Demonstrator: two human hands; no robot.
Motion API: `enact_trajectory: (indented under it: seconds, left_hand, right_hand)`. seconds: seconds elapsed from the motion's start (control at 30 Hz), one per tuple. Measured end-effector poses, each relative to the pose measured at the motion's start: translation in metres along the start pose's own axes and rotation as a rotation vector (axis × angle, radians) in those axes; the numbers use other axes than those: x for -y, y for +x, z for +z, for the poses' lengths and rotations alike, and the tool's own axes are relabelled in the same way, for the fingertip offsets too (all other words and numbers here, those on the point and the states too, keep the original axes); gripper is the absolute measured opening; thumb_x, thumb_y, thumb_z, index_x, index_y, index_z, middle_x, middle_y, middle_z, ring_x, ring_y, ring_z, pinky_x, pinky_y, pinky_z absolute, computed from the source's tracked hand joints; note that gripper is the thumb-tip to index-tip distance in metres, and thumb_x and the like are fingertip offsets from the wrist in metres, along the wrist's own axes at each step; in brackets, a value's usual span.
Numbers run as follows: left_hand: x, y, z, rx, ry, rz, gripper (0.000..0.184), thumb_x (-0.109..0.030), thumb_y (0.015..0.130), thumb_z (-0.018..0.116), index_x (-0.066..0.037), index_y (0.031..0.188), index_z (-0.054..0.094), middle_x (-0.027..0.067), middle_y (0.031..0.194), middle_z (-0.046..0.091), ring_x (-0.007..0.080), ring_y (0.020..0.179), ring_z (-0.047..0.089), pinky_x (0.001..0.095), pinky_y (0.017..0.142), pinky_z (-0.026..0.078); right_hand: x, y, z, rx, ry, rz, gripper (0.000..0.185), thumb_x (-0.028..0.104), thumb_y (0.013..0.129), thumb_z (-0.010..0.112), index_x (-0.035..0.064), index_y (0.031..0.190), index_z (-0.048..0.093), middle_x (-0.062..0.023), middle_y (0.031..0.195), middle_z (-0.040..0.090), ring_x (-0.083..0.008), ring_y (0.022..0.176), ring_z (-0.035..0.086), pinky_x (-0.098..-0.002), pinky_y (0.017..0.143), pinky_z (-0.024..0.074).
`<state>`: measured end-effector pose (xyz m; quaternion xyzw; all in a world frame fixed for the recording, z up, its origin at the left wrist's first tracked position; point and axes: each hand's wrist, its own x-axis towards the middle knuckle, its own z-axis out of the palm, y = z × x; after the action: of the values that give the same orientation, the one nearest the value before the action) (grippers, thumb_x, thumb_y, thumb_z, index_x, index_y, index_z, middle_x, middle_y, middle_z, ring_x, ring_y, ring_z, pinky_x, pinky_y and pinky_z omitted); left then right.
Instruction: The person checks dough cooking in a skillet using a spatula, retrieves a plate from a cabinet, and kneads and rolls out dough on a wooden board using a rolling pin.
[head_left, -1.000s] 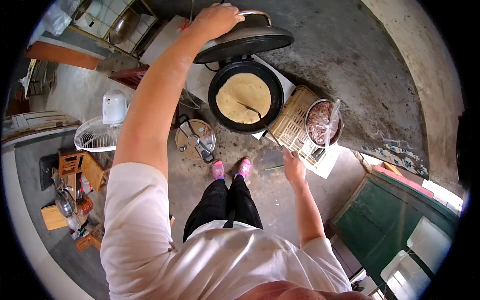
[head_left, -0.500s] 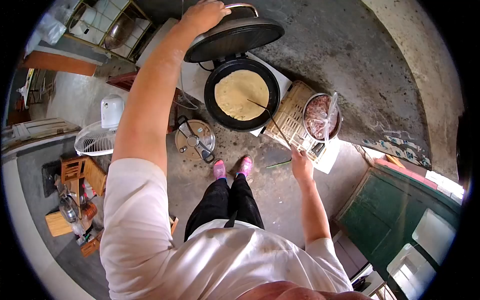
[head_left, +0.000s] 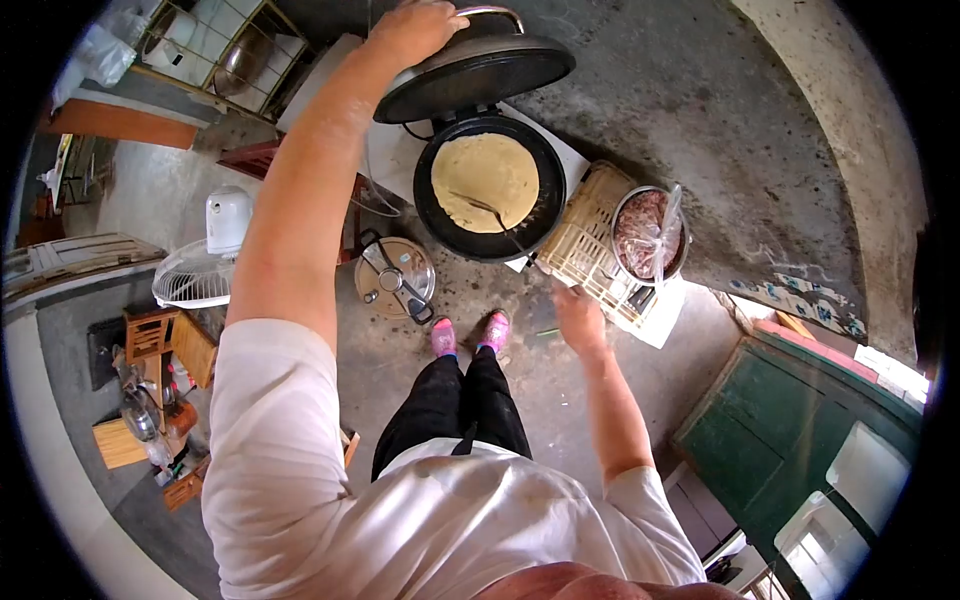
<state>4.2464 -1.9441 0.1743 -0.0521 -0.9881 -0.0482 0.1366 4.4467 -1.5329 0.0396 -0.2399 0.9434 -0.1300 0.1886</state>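
Observation:
My left hand (head_left: 415,30) is closed on the metal handle (head_left: 490,14) of the raised black lid (head_left: 475,75). Below the lid, a round pale flatbread (head_left: 487,175) lies in the black pan (head_left: 450,229) of the electric griddle. My right hand (head_left: 578,315) grips a thin dark utensil (head_left: 505,228); its tip lies on the lower part of the flatbread. The stretch of the utensil nearest my fingers is hard to make out. Right of the pan, a metal bowl of reddish filling (head_left: 641,233) with a clear plastic bag stands on a cream plastic crate (head_left: 583,245).
A pressure cooker (head_left: 395,278) stands on the floor left of my feet (head_left: 470,335). Farther left is a white fan (head_left: 205,262). A green cabinet (head_left: 770,420) is at the right, and a stained wall (head_left: 720,130) rises beyond the crate.
The utensil has moved left and lower across the flatbread, and my right hand has shifted left. The flatbread sits higher in the pan, baring more of its lower edge. The lid stays raised.

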Motion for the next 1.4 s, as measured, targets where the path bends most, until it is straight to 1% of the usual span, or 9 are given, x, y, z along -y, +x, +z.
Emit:
enact_trajectory:
  seconds: [0.2, 0.67, 0.73, 0.93, 0.97, 1.03, 1.17, 1.33, 1.4]
  left_hand:
    - [-0.003, -0.002, 0.001, -0.021, -0.053, -0.017, 0.033, -0.032, 0.087, 0.043, -0.003, 0.089, 0.059, 0.017, 0.095, 0.058, 0.0338, 0.09, 0.056, 0.0434, 0.079, 0.046]
    - [-0.014, -0.01, -0.004, -0.026, -0.03, 0.0, 0.03, -0.03, 0.086, 0.046, -0.003, 0.084, 0.059, 0.0156, 0.089, 0.058, 0.0334, 0.085, 0.056, 0.0433, 0.076, 0.046]
    - [-0.016, -0.011, -0.003, -0.021, -0.044, -0.022, 0.03, -0.03, 0.086, 0.046, -0.003, 0.084, 0.059, 0.0155, 0.089, 0.058, 0.0332, 0.085, 0.056, 0.043, 0.075, 0.046]
    - [-0.012, -0.008, 0.003, -0.094, 0.054, 0.111, 0.027, -0.028, 0.084, 0.047, -0.004, 0.081, 0.061, 0.0152, 0.084, 0.061, 0.0325, 0.081, 0.059, 0.0423, 0.07, 0.048]
    - [-0.012, -0.01, 0.003, -0.023, 0.044, 0.038, 0.031, -0.031, 0.087, 0.044, -0.004, 0.089, 0.058, 0.0151, 0.092, 0.058, 0.0329, 0.088, 0.057, 0.043, 0.077, 0.046]
    - [-0.013, -0.012, 0.006, 0.055, 0.03, -0.028, 0.035, -0.035, 0.091, 0.041, -0.004, 0.098, 0.056, 0.0151, 0.1, 0.056, 0.0334, 0.095, 0.054, 0.0437, 0.084, 0.043]
    - [-0.015, -0.013, 0.006, 0.076, 0.032, -0.047, 0.034, -0.034, 0.091, 0.041, -0.005, 0.099, 0.056, 0.0158, 0.099, 0.056, 0.0337, 0.095, 0.053, 0.0438, 0.083, 0.043]
    - [-0.02, -0.016, 0.001, 0.052, -0.017, -0.047, 0.034, -0.035, 0.091, 0.042, -0.005, 0.099, 0.056, 0.0155, 0.099, 0.056, 0.0333, 0.095, 0.053, 0.0435, 0.083, 0.043]
    - [-0.021, -0.016, -0.001, 0.071, 0.021, -0.04, 0.034, -0.035, 0.091, 0.042, -0.005, 0.099, 0.056, 0.0147, 0.098, 0.056, 0.0331, 0.096, 0.054, 0.0431, 0.083, 0.043]
  right_hand:
    - [-0.015, 0.003, -0.028, 0.041, -0.001, 0.225, 0.033, 0.017, 0.087, 0.043, 0.0195, 0.119, 0.05, -0.0169, 0.096, 0.058, -0.0364, 0.083, 0.059, -0.0455, 0.068, 0.0491]
    - [-0.016, -0.017, -0.025, 0.068, -0.017, 0.25, 0.038, 0.017, 0.087, 0.044, 0.0202, 0.125, 0.046, -0.0156, 0.106, 0.056, -0.036, 0.088, 0.058, -0.0452, 0.072, 0.0489]
    - [-0.021, -0.027, -0.02, -0.067, 0.005, 0.149, 0.039, 0.016, 0.087, 0.043, 0.0202, 0.126, 0.045, -0.0142, 0.108, 0.056, -0.0356, 0.088, 0.058, -0.0447, 0.071, 0.0495]
    - [-0.016, -0.021, -0.023, 0.028, -0.075, 0.217, 0.043, 0.015, 0.086, 0.045, 0.0209, 0.128, 0.043, -0.013, 0.105, 0.056, -0.0343, 0.088, 0.058, -0.0426, 0.071, 0.0494]
    - [-0.018, -0.022, -0.019, 0.028, -0.072, 0.216, 0.043, 0.015, 0.086, 0.045, 0.0209, 0.128, 0.043, -0.013, 0.105, 0.056, -0.0343, 0.088, 0.058, -0.0426, 0.071, 0.0494]
    - [-0.021, -0.029, -0.005, -0.133, 0.052, 0.14, 0.042, 0.014, 0.086, 0.044, 0.0205, 0.128, 0.043, -0.0137, 0.102, 0.056, -0.0345, 0.087, 0.058, -0.0411, 0.071, 0.0491]
    - [-0.012, -0.012, -0.001, 0.045, 0.119, 0.237, 0.039, 0.015, 0.086, 0.045, 0.0182, 0.125, 0.046, -0.0166, 0.101, 0.056, -0.0358, 0.087, 0.057, -0.0418, 0.072, 0.0483]
    - [-0.014, -0.023, 0.016, -0.119, 0.236, 0.146, 0.035, 0.019, 0.087, 0.045, 0.015, 0.122, 0.049, -0.0176, 0.096, 0.059, -0.0364, 0.084, 0.058, -0.0424, 0.073, 0.0474]
    - [-0.011, -0.017, 0.02, 0.078, 0.474, 0.267, 0.036, 0.021, 0.086, 0.048, 0.0106, 0.12, 0.05, -0.018, 0.087, 0.061, -0.0345, 0.081, 0.06, -0.0407, 0.071, 0.0472]
